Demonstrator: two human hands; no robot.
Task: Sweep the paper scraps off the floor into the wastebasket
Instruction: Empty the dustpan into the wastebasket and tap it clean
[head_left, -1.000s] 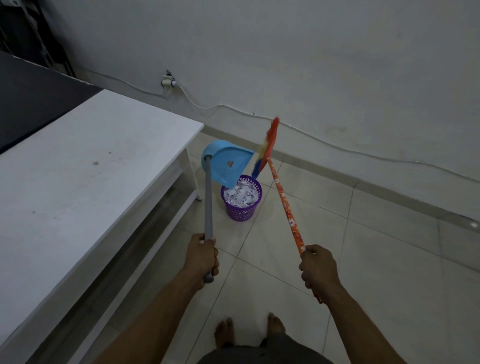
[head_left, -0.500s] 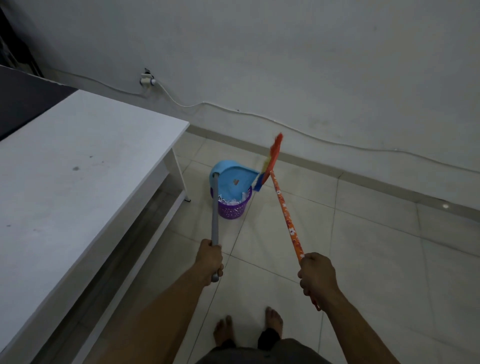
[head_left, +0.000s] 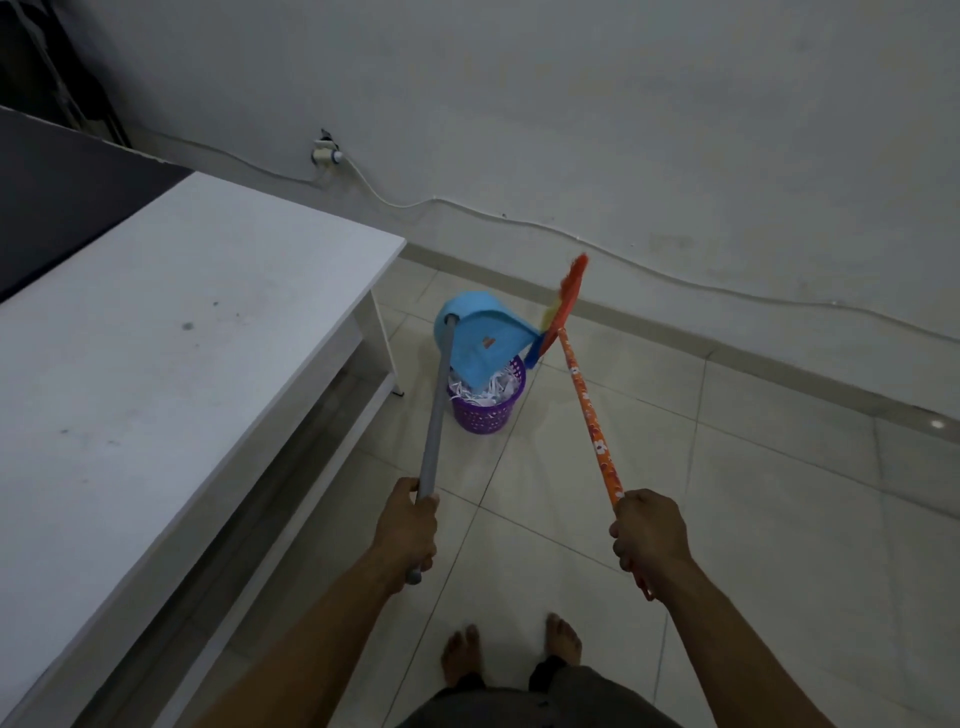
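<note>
Bare feet (head_left: 511, 654) stood on the pale tiled floor (head_left: 727, 493) at the bottom edge. The hands were well apart, same grips as half a second before: left hand (head_left: 408, 527) curled round the low end of the grey dustpan handle (head_left: 436, 415), right hand (head_left: 649, 535) fisted on the orange flower-print broom stick (head_left: 589, 410).

Further out the purple plastic mesh wastebasket (head_left: 485, 410) stood on the floor just beside the white table (head_left: 156, 364) leg, heaped with white paper scraps (head_left: 480, 392).

What changed: the light-blue plastic dustpan (head_left: 483, 338) had lain low across the basket mouth and hidden most of the paper. Now it was tipped up steeper, with its lower lip down in the scraps and the heap showing in front.

The orange bristle broom head (head_left: 569, 291) stayed raised off the floor against the pan's right corner. Whether they touched was unclear.

A white cable (head_left: 623, 249) ran along the wall behind.
</note>
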